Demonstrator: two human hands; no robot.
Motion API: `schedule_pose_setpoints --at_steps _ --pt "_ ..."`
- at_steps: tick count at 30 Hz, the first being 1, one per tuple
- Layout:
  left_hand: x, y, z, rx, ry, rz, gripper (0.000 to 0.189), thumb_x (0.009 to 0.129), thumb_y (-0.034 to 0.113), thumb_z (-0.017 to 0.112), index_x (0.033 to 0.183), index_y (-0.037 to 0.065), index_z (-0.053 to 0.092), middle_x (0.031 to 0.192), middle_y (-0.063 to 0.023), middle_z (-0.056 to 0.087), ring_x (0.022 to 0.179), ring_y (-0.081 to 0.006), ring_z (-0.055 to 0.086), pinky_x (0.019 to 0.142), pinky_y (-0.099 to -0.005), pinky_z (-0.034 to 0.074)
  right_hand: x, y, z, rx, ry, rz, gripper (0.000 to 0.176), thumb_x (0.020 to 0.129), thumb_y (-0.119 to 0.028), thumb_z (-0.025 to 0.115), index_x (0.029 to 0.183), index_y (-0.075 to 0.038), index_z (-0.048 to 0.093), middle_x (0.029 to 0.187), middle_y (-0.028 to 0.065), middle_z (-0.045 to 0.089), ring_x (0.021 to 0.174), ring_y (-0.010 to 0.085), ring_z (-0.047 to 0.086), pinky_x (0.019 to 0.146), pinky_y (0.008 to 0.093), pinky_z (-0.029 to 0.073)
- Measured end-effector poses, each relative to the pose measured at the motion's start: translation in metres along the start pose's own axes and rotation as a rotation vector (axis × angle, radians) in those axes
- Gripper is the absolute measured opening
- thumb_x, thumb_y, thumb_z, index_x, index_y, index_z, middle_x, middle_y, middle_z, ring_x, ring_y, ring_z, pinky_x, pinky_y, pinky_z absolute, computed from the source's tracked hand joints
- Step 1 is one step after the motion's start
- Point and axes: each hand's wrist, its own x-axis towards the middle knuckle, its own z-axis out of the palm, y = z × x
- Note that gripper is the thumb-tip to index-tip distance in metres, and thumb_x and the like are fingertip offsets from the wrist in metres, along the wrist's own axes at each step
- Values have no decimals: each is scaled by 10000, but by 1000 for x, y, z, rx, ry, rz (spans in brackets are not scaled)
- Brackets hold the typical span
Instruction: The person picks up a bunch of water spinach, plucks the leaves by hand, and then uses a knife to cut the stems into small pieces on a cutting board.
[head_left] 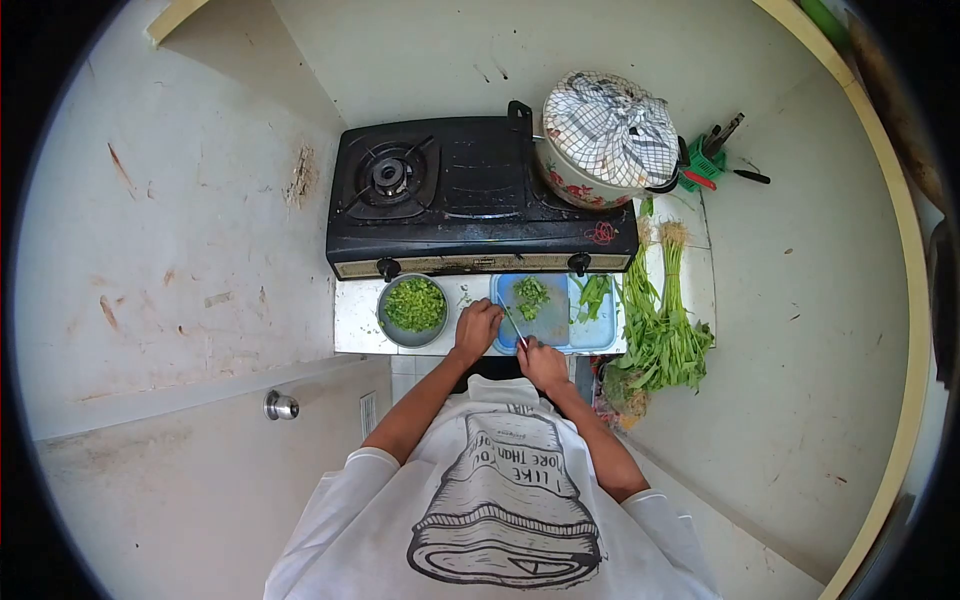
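My right hand [543,364] is closed round the handle of a knife [512,322], whose blade points up and left over the left part of a blue tray [606,333]. By the tray's left edge, my left hand [480,326] has its fingers bent together near the blade; what they hold, if anything, is too small to tell. Chopped greens [530,293] lie on a grey board [550,322] in the tray, and cut leaves [593,292] lie to their right. A grey bowl [412,340] of chopped greens [415,304] stands left of my left hand.
Behind the tray stands a black two-burner stove [480,180], with a cloth-covered pot [590,190] on its right burner. Bunches of leafy greens [665,345] hang over the counter's right front edge. A green basket [705,163] with utensils is at the back right.
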Motion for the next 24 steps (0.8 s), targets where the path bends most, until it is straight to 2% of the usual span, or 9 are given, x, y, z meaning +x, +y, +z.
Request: schedule_pose_setpoints --at_steps 6,9,12,17,21,24 --pt "-8 -7 3 -75 63 55 78 876 75 699 935 69 749 914 -114 685 906 -336 664 829 -458 525 5 3 7 10 -12 50 433 1041 -390 513 1014 20 648 809 285 721 745 473 723 713 557 588" --pt "-6 -8 4 -98 44 10 83 875 66 701 953 58 728 917 -113 702 916 -337 672 835 -456 530 4 5 3 34 18 79 444 1037 -397 513 1014 23 655 820 288 722 754 477 723 723 562 587" --pt "-2 -5 4 -184 20 -116 95 880 69 704 972 47 692 909 -113 715 910 -341 677 837 -458 530 0 5 1 39 10 76 448 1035 -399 513 1017 25 657 792 288 715 738 478 720 718 567 586" --pt "1 -4 4 -203 17 -160 156 878 74 723 1012 42 651 900 -120 716 895 -349 680 820 -466 531 -5 -2 -6 43 -5 34 447 1038 -396 510 1024 26 657 750 284 705 721 477 718 708 570 585" --pt "0 -4 4 -192 -13 -214 209 880 80 734 1059 43 632 907 -128 713 894 -348 680 807 -466 532 -3 -8 -6 1 -48 40 441 1040 -392 511 1024 23 660 771 281 713 734 467 725 716 559 590" --pt "-6 -6 4 -199 24 -173 230 887 100 746 1070 37 623 913 -127 710 856 -341 681 785 -456 535 0 -5 -2 -38 -85 56 431 1039 -387 510 1016 15 662 805 271 727 769 447 739 740 537 601"
